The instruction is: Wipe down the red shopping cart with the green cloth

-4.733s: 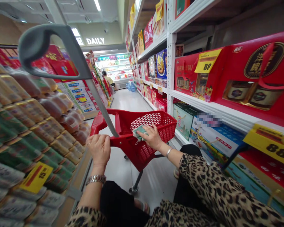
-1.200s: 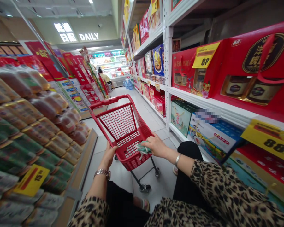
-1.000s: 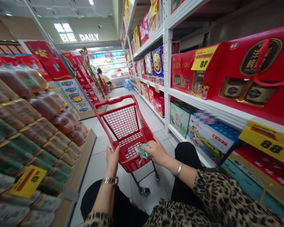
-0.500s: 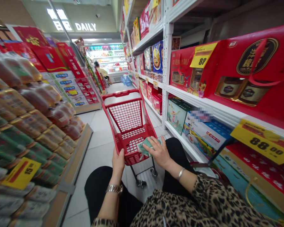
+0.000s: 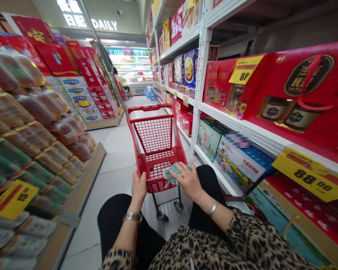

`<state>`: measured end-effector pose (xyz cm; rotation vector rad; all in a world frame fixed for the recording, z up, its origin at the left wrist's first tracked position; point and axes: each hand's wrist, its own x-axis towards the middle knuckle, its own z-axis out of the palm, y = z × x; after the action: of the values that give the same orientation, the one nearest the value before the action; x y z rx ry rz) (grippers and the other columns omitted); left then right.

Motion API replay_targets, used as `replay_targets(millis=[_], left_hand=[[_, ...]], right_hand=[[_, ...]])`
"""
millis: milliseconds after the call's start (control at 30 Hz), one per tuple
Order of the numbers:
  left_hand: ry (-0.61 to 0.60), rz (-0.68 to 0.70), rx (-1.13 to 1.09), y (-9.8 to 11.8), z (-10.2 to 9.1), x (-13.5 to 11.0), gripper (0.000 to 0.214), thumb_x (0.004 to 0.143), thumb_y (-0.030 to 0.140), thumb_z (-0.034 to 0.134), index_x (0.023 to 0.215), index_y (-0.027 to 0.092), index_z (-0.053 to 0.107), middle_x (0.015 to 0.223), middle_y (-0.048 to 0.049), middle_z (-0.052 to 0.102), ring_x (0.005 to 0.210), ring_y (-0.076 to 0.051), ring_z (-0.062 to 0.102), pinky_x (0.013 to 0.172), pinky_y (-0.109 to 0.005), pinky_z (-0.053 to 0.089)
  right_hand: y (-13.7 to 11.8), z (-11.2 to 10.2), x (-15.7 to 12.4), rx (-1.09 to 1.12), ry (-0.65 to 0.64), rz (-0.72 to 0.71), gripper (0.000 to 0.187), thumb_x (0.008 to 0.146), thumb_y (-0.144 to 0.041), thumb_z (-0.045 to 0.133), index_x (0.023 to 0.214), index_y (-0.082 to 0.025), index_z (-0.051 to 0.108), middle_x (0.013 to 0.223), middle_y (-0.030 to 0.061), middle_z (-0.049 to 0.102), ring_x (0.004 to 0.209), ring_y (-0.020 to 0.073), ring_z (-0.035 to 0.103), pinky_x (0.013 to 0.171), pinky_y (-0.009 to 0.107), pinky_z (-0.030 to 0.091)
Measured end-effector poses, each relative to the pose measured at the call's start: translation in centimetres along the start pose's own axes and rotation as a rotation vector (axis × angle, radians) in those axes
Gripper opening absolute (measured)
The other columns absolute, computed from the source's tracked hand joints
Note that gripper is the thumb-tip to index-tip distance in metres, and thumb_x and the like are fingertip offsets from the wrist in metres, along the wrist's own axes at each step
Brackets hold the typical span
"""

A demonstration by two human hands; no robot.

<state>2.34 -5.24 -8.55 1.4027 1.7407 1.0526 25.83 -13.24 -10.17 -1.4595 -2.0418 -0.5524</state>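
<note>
Here we are in a supermarket aisle, and the red cart (image 5: 150, 107) stands right between the person's black-trousered knees (image 5: 205, 180). The left hand (image 5: 139, 188) is closed around the cart's near rim, fingers curled over, and that hold looks like what keeps the cart close. The right hand (image 5: 189, 182) isn't gripping at all: it lies open, fingers spread, on a crumpled green cloth (image 5: 174, 174), pinning it against the near end of the basket. A watch (image 5: 132, 217) sits on the left wrist, a bangle (image 5: 214, 209) on the right, and a leopard-print sleeve (image 5: 242, 243) comes in from below.

Underfoot, pale glossy tile (image 5: 115, 150) runs away up the aisle. To the left, wrapped drink packs (image 5: 30, 150) are stacked with a yellow "15" tag (image 5: 12, 198). To the right, white shelving (image 5: 204, 75) carries red gift boxes (image 5: 298, 86) under yellow "88" tags (image 5: 310, 176). Far off, another person (image 5: 118, 73) stands near lit chillers (image 5: 129, 63).
</note>
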Motion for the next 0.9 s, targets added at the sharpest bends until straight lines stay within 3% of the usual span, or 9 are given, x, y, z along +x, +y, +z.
replay_targets(millis=[167,267,400,633,900], left_hand=[[-0.029,-0.004,0.019,0.5,0.1,-0.5,0.045,0.096,0.044,0.044,0.132,0.018,0.053,0.137,-0.0178,0.065,0.128,-0.033,0.061,0.113,-0.049,0.043],[-0.031,0.032,0.012,0.7,0.5,-0.9,0.045,0.098,0.043,0.038,0.132,0.019,0.053,0.142,-0.0171,0.061,0.133,-0.032,0.059,0.116,-0.049,0.041],[-0.049,0.024,0.023,0.8,0.8,-1.0,0.047,0.098,0.043,0.039,0.136,0.017,0.050,0.146,-0.0188,0.058,0.135,-0.032,0.058,0.115,-0.050,0.042],[-0.051,0.024,-0.026,0.1,0.2,-0.2,0.043,0.095,0.043,0.046,0.130,0.019,0.055,0.134,-0.0169,0.064,0.128,-0.030,0.063,0.109,-0.046,0.049],[-0.022,0.084,-0.108,-1.6,-0.3,0.6,0.058,0.088,0.055,0.048,0.130,0.015,0.055,0.133,-0.0184,0.064,0.125,-0.033,0.062,0.113,-0.051,0.046]], right_hand=[[1.4,-1.1,-0.1,-0.051,0.003,0.035,0.056,0.095,-0.005,0.056,0.139,-0.038,0.063,0.147,0.0087,0.062,0.139,0.0277,0.051,0.122,0.063,0.017],[1.3,-0.8,-0.2,-0.061,0.075,0.008,0.052,0.094,-0.005,0.058,0.135,-0.035,0.066,0.143,0.0096,0.065,0.135,0.0271,0.054,0.123,0.060,0.018],[-1.2,0.7,0.6,-0.015,0.160,-0.123,0.040,0.098,-0.014,0.060,0.131,-0.035,0.068,0.138,0.0073,0.068,0.132,0.0237,0.056,0.124,0.057,0.018],[-5.7,2.9,2.8,0.068,0.139,-0.251,0.033,0.098,-0.026,0.067,0.130,-0.034,0.068,0.140,0.0085,0.067,0.134,0.0257,0.056,0.125,0.060,0.017],[-4.0,1.7,1.6,-0.001,0.141,-0.210,0.032,0.102,-0.026,0.062,0.130,-0.038,0.068,0.137,0.0057,0.069,0.130,0.0225,0.059,0.126,0.058,0.016]])
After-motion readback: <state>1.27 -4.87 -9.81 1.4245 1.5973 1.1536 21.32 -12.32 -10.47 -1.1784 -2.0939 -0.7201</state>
